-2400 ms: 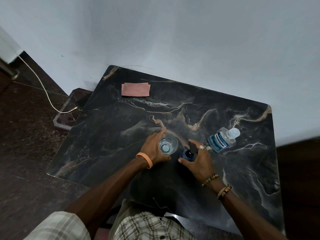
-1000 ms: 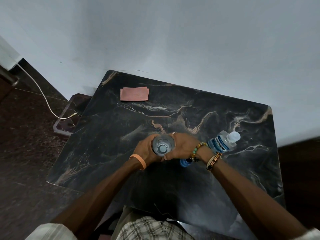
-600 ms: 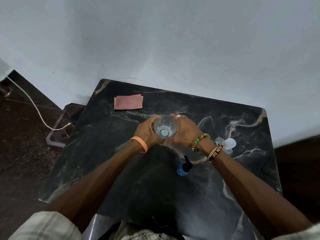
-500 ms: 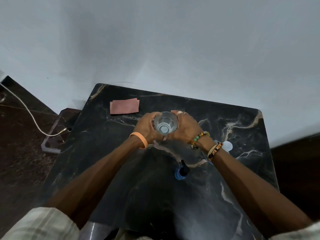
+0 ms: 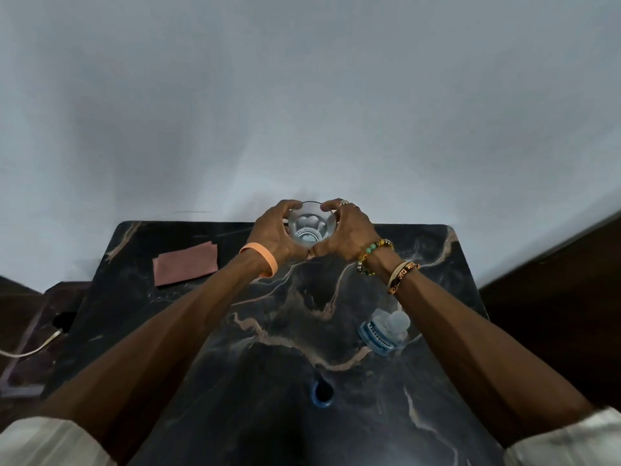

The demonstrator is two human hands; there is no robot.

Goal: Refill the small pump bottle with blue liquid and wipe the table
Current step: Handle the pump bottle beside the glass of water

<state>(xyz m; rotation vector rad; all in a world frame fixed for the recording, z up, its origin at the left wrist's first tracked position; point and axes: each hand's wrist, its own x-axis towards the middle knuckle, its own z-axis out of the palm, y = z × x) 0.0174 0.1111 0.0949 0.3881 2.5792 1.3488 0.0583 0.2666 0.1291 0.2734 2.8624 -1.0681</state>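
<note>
Both hands cup a clear glass (image 5: 312,224) at the table's far edge: the left hand (image 5: 275,234) and right hand (image 5: 346,232) wrap it, thumbs touching. Nearer, the small blue pump bottle (image 5: 321,394) stands upright on the dark marble table (image 5: 235,381). A clear bottle (image 5: 385,329) with a blue label, lettering too blurred to read, stands beneath the right forearm. A pink cloth (image 5: 185,263) lies far left.

A plain, pale grey-white painted wall (image 5: 302,95) fills the upper view, softly and evenly lit. Against it stands a black marble-patterned table with tan veins (image 5: 268,331). Dark brown floor (image 5: 20,317) lies left.
</note>
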